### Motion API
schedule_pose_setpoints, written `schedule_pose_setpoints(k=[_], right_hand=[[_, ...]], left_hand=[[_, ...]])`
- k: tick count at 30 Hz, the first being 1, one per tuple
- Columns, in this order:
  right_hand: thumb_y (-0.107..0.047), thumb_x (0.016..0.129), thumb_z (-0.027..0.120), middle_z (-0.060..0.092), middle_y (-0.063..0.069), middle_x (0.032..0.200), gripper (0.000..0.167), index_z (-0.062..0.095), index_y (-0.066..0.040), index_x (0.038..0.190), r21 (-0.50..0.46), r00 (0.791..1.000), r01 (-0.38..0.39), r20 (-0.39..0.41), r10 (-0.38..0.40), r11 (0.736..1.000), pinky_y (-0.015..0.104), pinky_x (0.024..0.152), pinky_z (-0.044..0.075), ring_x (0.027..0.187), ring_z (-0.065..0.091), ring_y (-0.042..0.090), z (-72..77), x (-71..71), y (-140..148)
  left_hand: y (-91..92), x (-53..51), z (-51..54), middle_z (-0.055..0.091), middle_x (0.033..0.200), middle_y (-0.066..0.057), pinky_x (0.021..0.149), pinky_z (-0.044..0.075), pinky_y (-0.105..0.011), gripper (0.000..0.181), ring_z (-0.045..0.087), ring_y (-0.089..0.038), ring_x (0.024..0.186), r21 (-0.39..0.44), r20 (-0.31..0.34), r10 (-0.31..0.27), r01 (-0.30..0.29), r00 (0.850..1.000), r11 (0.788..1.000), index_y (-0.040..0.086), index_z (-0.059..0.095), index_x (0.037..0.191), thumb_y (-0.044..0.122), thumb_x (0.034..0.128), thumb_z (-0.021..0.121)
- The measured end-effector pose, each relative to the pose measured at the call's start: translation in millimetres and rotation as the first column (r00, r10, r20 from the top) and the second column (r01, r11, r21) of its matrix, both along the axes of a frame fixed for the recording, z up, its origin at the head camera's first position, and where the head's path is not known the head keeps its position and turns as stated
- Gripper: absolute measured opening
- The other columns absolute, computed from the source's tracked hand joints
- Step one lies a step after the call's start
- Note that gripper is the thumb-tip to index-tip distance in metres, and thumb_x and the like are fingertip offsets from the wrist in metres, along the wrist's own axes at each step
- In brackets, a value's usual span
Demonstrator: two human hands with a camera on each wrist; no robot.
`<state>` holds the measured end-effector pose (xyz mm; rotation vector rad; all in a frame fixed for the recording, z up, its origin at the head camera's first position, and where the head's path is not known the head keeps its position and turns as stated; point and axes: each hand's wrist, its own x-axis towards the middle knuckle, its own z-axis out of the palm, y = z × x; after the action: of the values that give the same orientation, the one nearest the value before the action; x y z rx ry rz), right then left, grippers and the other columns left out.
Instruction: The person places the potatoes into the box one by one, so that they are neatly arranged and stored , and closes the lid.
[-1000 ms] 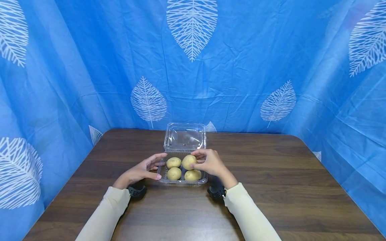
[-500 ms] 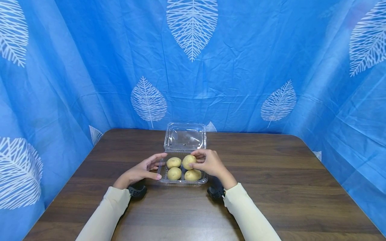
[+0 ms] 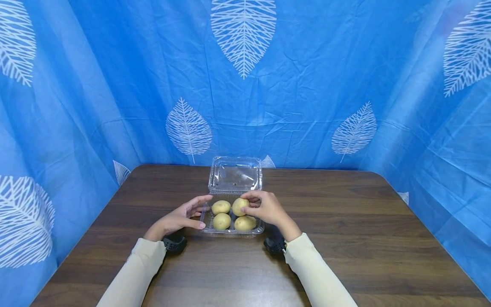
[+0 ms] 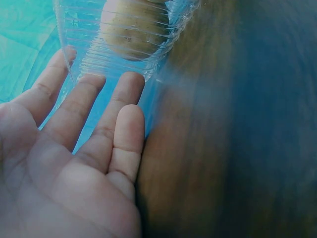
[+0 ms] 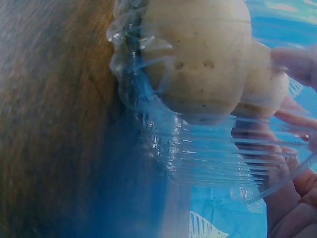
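Several yellow potatoes sit in a clear plastic clamshell container (image 3: pixel 232 231), its lid (image 3: pixel 235 175) tipped back. My right hand (image 3: pixel 268 207) pinches the back-right potato (image 3: pixel 238 207) between thumb and fingers. In front of that one lies another potato (image 3: pixel 245 223), seen large through the ribbed wall in the right wrist view. On the left half are a back potato (image 3: pixel 220 207) and a front potato (image 3: pixel 222 221). My left hand (image 3: pixel 182 217) rests against the container's left side. The left wrist view shows its fingers (image 4: pixel 74 109) extended, fingertips at the plastic wall.
A dark wood-grain table (image 3: pixel 345 238) carries the container near its middle. Behind and beside the table hangs a blue cloth (image 3: pixel 299 76) with white leaf prints. A black wrist device (image 3: pixel 175 244) is worn on the left wrist, another black device (image 3: pixel 275 244) on the right.
My right hand and the potato it pinches have shifted very slightly left and down. My left hand, the container and the other potatoes stay where they were.
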<state>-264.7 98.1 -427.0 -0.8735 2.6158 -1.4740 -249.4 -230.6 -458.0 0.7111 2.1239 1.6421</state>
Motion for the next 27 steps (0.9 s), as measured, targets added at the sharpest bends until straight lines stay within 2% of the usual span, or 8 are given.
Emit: schedule_pose_setpoints(k=[6,18,27], right_hand=[[-0.007,0.095,0.082,0.076,0.024,0.125,0.033,0.075,0.006,0.124,0.011,1.0,0.005,0.017,-0.005,1.0,0.035,0.094,0.061,0.111,0.077,0.038,1.3,0.5,-0.5],[-0.002,0.095,0.075,0.079,0.019,0.113,0.017,0.08,0.003,0.111,0.066,0.997,0.025,-0.073,-0.021,0.997,0.028,0.085,0.062,0.099,0.08,0.03,-3.5,-1.2,-1.2],[0.001,0.094,0.073,0.079,0.02,0.115,0.019,0.08,0.004,0.112,0.068,0.998,0.043,-0.048,-0.039,0.997,0.031,0.086,0.062,0.101,0.079,0.031,-2.5,0.1,0.4]], left_hand=[[-0.4,-0.1,-0.5,0.025,0.172,-0.032,0.117,0.037,-0.045,0.092,0.035,-0.056,0.152,0.002,-0.008,-0.003,0.003,1.0,1.0,-0.006,0.027,0.165,0.015,0.0942,0.081],[0.2,0.9,1.4,0.024,0.172,-0.032,0.117,0.037,-0.043,0.093,0.034,-0.056,0.152,0.003,0.003,0.0,0.0,1.0,1.0,-0.006,0.027,0.165,0.014,0.0937,0.082],[0.6,1.6,2.2,0.025,0.172,-0.032,0.116,0.038,-0.042,0.092,0.035,-0.056,0.151,0.005,0.006,0.002,-0.002,1.0,1.0,-0.007,0.027,0.165,0.013,0.0934,0.081]])
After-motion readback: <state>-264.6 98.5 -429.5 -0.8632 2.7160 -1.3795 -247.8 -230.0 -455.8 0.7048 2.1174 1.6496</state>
